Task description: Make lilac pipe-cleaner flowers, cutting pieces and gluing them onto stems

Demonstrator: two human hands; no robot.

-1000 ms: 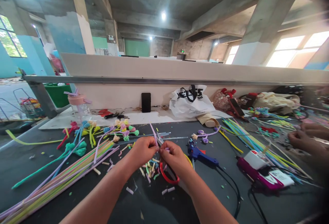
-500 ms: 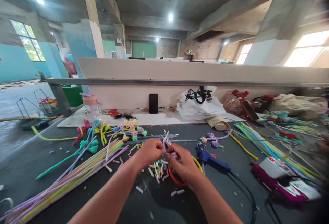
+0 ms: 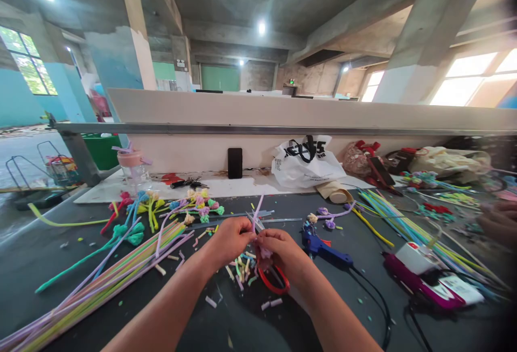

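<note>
Currently both hands meet above the dark tabletop (image 3: 81, 244); left hand (image 3: 229, 240) has its fingers closed, pinching a lilac pipe cleaner (image 3: 257, 211) whose free end sticks up; right hand (image 3: 279, 252) grips the same stem, fingers curled around its lower, coiled part; red-handled scissors (image 3: 275, 283) lie just under the right hand, cut stubs (image 3: 242, 271) scattered beside them; blue glue gun (image 3: 323, 248) rests near, to the right. Risk, as judged: the thin stem may slip from the pinch and uncoil; the glue gun's nozzle is close to the right wrist.

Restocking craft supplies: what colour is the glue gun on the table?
Blue plastic glue gun, head view.
</note>
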